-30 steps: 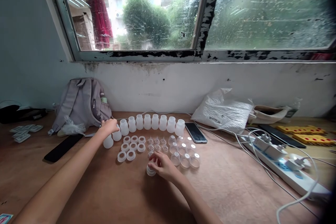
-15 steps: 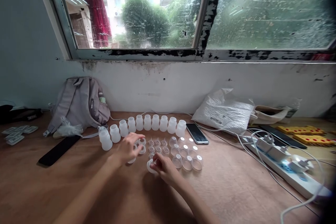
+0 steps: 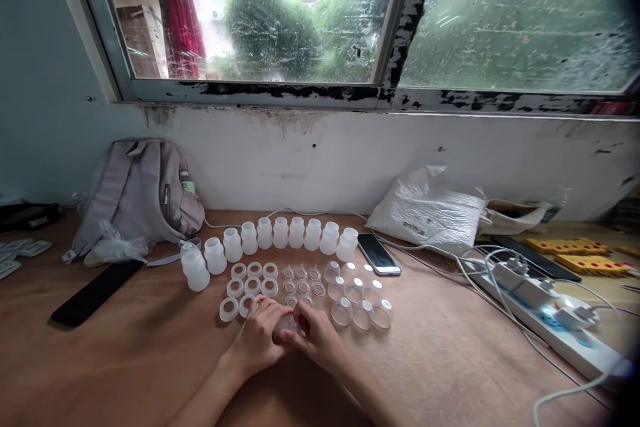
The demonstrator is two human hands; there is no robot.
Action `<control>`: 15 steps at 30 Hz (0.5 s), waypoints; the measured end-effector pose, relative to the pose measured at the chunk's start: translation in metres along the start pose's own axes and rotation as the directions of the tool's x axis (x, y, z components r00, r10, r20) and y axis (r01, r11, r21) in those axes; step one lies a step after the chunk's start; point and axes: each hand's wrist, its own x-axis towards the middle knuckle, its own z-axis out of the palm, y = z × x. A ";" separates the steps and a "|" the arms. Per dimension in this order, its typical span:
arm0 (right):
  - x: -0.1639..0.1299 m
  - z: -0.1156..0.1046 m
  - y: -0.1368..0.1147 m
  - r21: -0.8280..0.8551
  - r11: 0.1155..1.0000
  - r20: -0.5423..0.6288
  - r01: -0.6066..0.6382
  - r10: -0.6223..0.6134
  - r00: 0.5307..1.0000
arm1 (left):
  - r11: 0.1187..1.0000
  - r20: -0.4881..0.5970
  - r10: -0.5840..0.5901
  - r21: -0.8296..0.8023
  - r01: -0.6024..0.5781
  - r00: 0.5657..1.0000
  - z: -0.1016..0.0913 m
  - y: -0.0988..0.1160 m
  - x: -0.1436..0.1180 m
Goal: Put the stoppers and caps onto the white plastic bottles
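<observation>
Since a moment ago we've brought our left hand (image 3: 260,337) in beside our right hand (image 3: 317,339), low on the tabletop (image 3: 125,367); both pinch one small clear cap (image 3: 291,324), fingers curled, just below the ring rows (image 3: 253,285).

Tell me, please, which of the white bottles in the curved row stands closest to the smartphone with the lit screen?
The bottle at the right end of the row. It stands just left of the smartphone; every other bottle lies farther left, toward the backpack.
</observation>
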 end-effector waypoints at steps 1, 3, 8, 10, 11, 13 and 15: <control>0.000 0.001 0.000 -0.015 1.000 -0.001 -0.001 0.001 1.000 | 0.999 -0.016 0.010 0.034 -0.010 1.000 0.000 0.001 0.000; -0.001 0.004 0.001 -0.040 0.999 -0.029 -0.006 0.005 1.000 | 0.994 -0.056 0.030 0.108 -0.024 0.998 0.000 0.003 0.000; -0.002 0.005 0.000 -0.048 0.996 -0.171 -0.075 0.066 0.983 | 0.971 -0.100 0.027 0.239 -0.003 0.995 -0.002 0.007 0.002; -0.001 0.002 -0.002 -0.027 0.995 -0.237 -0.098 0.089 0.967 | 0.958 -0.092 0.005 0.284 0.021 0.996 -0.005 0.007 0.002; 0.000 0.000 -0.003 -0.012 0.994 -0.266 -0.110 0.103 0.958 | 0.951 -0.085 -0.004 0.308 0.030 0.996 -0.006 0.006 0.002; 0.001 -0.005 -0.004 0.003 0.991 -0.317 -0.137 0.131 0.939 | 0.936 -0.080 -0.027 0.349 0.053 0.996 -0.008 0.002 0.001; 0.002 -0.009 -0.002 -0.019 0.985 -0.351 -0.173 0.155 0.923 | 0.924 -0.079 -0.052 0.375 0.078 0.996 -0.009 -0.002 0.001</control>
